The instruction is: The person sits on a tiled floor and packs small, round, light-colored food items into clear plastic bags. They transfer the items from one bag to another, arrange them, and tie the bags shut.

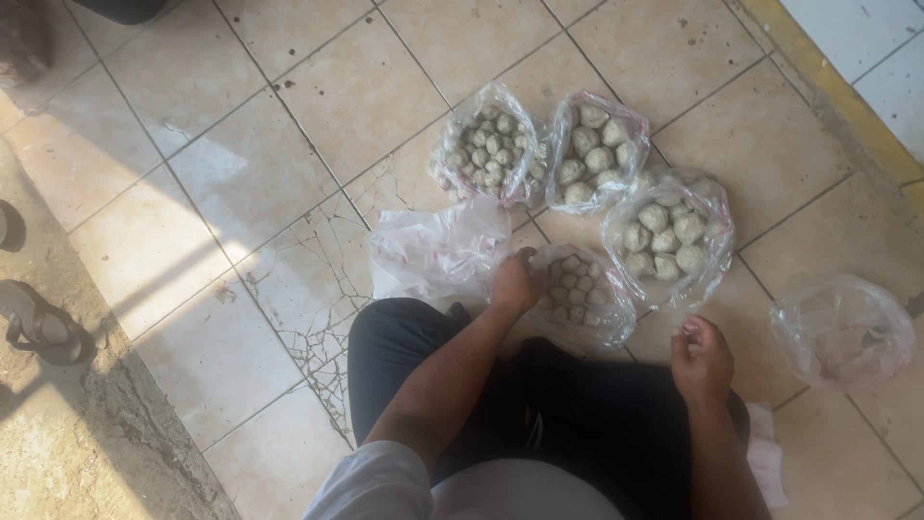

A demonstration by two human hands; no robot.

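Head view: left hand gripping nearest bag of pale balls, right hand loosely curled, empty.

The left hand covers the near edge of a bag of small pale balls, so its fingertips and what they pinch cannot be made out. The right hand curls inward, hiding its palm. The contents of the crumpled clear bag are too blurred to tell. A sandal and a dark object are cut by the frame's edges.
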